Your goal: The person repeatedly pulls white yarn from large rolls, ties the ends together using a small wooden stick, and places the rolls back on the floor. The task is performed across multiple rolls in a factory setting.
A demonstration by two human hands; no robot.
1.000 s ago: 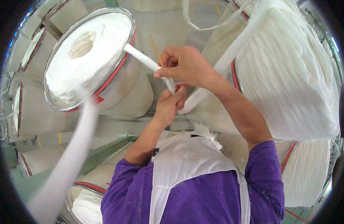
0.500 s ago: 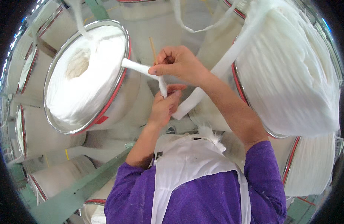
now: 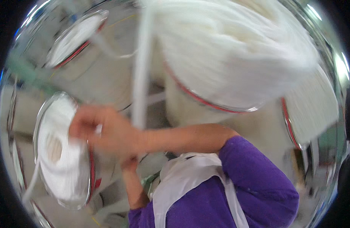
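Observation:
My right hand (image 3: 106,129) is raised at left of centre, its fingers curled but smeared by motion. A small white patch shows between thumb and fingers; I cannot make out what it is. Behind and below it is my left hand (image 3: 130,162), mostly covered by the right one, so its fingers are hidden. A thick white strand of cotton sliver (image 3: 141,72) hangs down from above and passes out of sight behind my right wrist. Nearest to my right hand is a tall can with coiled white sliver (image 3: 68,171), its rim metal with a red band.
A large can heaped with sliver (image 3: 235,57) bulges over its red-banded rim ahead. Another full can (image 3: 311,106) stands at the right, and one more (image 3: 78,38) at the far left. A green machine beam (image 3: 30,78) crosses the left side.
The view has swung to the right. My right hand has moved across to the left, over my left hand. The thin wooden stick and the sliver piece between my hands no longer show.

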